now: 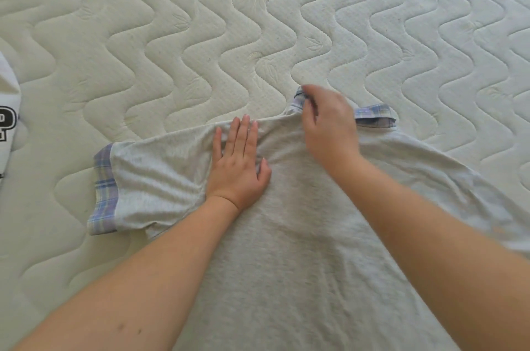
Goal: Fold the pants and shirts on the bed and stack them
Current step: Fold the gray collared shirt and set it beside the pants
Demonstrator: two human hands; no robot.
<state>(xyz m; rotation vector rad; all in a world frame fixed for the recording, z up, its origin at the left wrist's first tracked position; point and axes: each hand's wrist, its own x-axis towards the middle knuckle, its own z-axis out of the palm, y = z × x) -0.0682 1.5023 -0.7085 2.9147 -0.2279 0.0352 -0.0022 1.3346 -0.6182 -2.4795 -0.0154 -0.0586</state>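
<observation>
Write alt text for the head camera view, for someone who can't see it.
A grey shirt with plaid trim lies spread flat on a quilted mattress; the left hand presses its shoulder while the right hand pinches the plaid collar. A white printed garment shows at left.

A home bedroom: a bare mattress (pixel 172 35) with cream wavy quilting (no sheet on it) fills the view, with a grey shirt (pixel 286 236) spread at its near edge and another white garment (pixel 7 109) at its left edge.

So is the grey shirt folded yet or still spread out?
Spread out. The grey shirt lies flat on the mattress, its plaid-cuffed sleeve extended sideways; no fold shows.
</observation>
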